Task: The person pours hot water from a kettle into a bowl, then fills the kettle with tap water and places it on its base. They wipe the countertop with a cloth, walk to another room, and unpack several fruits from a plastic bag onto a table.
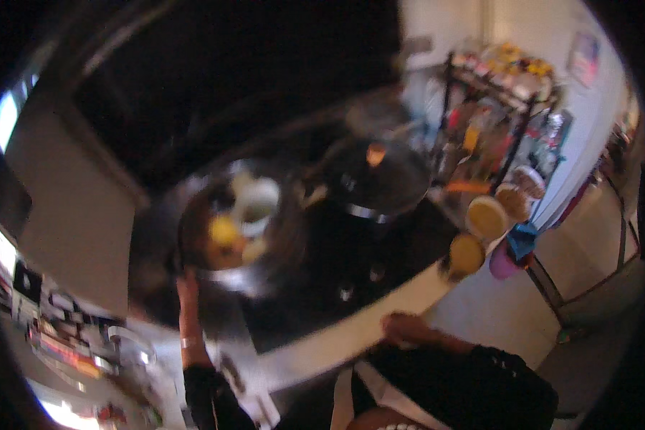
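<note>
My left hand (187, 285) reaches up to the near left edge of a round pan (295, 236) on the dark stovetop (322, 269); blur hides whether its fingers grip anything. Inside that pan lie a white cup-like piece (257, 204), a yellow piece (223, 230) and some orange and pale pieces. My right hand (403, 329) is low, near the light front edge of the counter, its fingers curled; whether it holds something cannot be made out. A second round pan or lid (379, 177), seemingly of glass, sits farther right on the stove.
A dark rack (492, 88) with bottles and packets stands at the back right. Several round yellow-lidded containers (486, 217), a blue item (522, 239) and a purple one (502, 260) are at the counter's right end. A cluttered counter with a sink tap (131, 344) lies at left.
</note>
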The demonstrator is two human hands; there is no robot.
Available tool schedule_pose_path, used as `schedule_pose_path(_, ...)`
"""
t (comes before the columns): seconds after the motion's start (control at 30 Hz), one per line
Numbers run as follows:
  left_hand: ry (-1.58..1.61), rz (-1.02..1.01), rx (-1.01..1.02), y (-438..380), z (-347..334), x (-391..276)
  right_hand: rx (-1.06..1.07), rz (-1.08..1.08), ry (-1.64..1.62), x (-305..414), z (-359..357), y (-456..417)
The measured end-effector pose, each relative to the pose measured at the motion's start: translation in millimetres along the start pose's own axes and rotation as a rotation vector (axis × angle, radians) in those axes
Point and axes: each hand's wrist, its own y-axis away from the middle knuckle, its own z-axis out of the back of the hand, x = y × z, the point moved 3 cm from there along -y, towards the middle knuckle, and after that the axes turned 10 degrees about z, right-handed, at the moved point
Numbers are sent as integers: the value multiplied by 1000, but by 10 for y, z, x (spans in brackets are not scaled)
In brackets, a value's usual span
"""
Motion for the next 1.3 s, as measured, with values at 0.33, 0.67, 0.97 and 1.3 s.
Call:
schedule_pose_path(0.33, -287, -298, -119, -248, -9, 130, -146, 121, 592, -270, -304, 154)
schedule_pose_path(0.67, 191, -219, -140, 1051, 102, -44, -188, -141, 537, -275, -555, 1334)
schedule_pose_path(0.97, 331, 182, 228, 3132, -642, 1249, -403, -13, 319, -306, -389, 1891)
schedule_pose_path(1.3, -348, -1253, 438, 5564, -2642, -524, -698, -103, 403, -1122, -2, 3851)
